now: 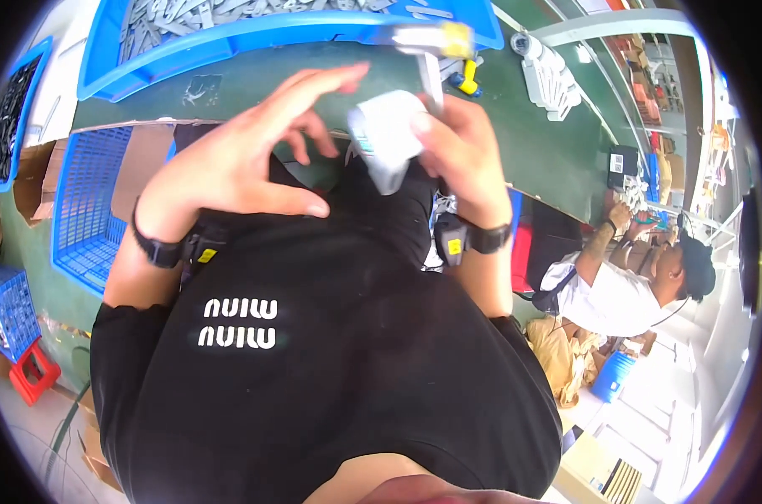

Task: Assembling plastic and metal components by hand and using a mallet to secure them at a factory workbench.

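Observation:
My left hand (pixel 255 151) is open, its fingers spread and curved, just left of a white plastic piece (pixel 387 134). The piece is blurred and narrows toward its lower end. My right hand (pixel 465 155) is closed, its thumb against the piece's right side. From the same hand a pale handle (pixel 430 82) rises to a blurred silver and yellow head (pixel 436 39), like a small hammer. How the fingers share the two things is hidden. Beyond the hands, a blue tray (pixel 255 42) contains many grey flat parts (pixel 183 25).
On the green table (pixel 557 164) lie a yellow-and-blue tool (pixel 467 80) and a row of white parts (pixel 549 80). Blue crates (pixel 83 210) stand at the left, near a red stool (pixel 35 372). A co-worker in a white shirt (pixel 604 290) sits at the right.

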The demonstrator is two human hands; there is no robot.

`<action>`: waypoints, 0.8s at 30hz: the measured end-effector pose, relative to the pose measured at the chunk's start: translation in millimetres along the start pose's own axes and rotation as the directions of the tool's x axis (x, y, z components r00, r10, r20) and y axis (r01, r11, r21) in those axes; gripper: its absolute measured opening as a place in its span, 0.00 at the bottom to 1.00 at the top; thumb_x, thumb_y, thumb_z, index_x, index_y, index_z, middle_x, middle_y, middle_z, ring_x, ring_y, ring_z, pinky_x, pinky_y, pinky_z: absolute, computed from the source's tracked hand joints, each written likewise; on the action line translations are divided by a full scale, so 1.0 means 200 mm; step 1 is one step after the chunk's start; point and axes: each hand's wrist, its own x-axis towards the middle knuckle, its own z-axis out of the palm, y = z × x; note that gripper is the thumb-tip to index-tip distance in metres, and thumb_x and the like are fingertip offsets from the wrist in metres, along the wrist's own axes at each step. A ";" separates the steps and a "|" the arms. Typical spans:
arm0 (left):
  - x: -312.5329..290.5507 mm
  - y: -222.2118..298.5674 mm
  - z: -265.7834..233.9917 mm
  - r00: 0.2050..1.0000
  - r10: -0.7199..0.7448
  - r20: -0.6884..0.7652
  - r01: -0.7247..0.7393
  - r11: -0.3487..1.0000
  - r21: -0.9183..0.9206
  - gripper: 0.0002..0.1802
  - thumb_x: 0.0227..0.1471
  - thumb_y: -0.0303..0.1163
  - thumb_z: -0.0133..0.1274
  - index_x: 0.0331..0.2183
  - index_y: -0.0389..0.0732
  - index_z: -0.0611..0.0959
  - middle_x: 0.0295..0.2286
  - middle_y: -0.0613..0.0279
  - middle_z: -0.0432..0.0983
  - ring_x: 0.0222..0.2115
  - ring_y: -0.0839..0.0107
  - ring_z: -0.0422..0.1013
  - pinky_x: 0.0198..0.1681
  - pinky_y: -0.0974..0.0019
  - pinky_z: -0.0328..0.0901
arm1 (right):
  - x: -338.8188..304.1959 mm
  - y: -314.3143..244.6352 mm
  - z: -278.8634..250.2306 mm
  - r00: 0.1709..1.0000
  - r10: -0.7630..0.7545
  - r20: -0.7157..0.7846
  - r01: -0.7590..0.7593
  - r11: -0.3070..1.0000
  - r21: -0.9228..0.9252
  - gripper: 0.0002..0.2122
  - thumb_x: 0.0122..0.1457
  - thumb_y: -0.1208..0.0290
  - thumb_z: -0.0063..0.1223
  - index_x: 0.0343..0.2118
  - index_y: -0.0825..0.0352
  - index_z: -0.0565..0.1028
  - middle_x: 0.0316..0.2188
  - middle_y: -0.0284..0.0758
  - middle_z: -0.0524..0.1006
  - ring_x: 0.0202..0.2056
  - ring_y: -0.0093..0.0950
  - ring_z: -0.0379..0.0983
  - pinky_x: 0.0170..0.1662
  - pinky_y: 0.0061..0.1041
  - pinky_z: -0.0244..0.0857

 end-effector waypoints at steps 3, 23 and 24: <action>0.15 -0.11 0.09 0.991 0.004 -0.133 -0.009 0.999 -0.038 0.56 0.49 0.25 0.75 0.74 0.42 0.62 0.64 0.56 0.69 0.58 0.68 0.72 0.62 0.57 0.69 | 0.09 0.01 0.10 1.000 -0.006 -0.016 0.006 0.999 -0.041 0.19 0.66 0.58 0.69 0.41 0.75 0.84 0.29 0.27 0.81 0.32 0.15 0.73 0.36 0.20 0.68; 0.25 -0.29 0.11 0.821 -0.025 -0.571 0.529 0.409 0.743 0.39 0.52 0.65 0.68 0.42 0.35 0.85 0.38 0.51 0.78 0.33 0.50 0.83 0.37 0.52 0.78 | 0.08 0.50 -0.09 0.902 -0.219 -0.372 0.158 0.969 -0.188 0.17 0.62 0.79 0.65 0.55 0.68 0.82 0.44 0.32 0.83 0.39 0.19 0.78 0.37 0.19 0.70; 0.25 -0.28 0.11 0.818 -0.027 -0.574 0.535 0.402 0.743 0.39 0.52 0.65 0.68 0.42 0.35 0.85 0.38 0.51 0.78 0.33 0.50 0.83 0.37 0.52 0.78 | 0.06 0.51 -0.10 0.885 -0.132 -0.446 0.133 0.991 -0.030 0.17 0.63 0.81 0.64 0.55 0.68 0.82 0.41 0.32 0.83 0.34 0.16 0.77 0.32 0.17 0.67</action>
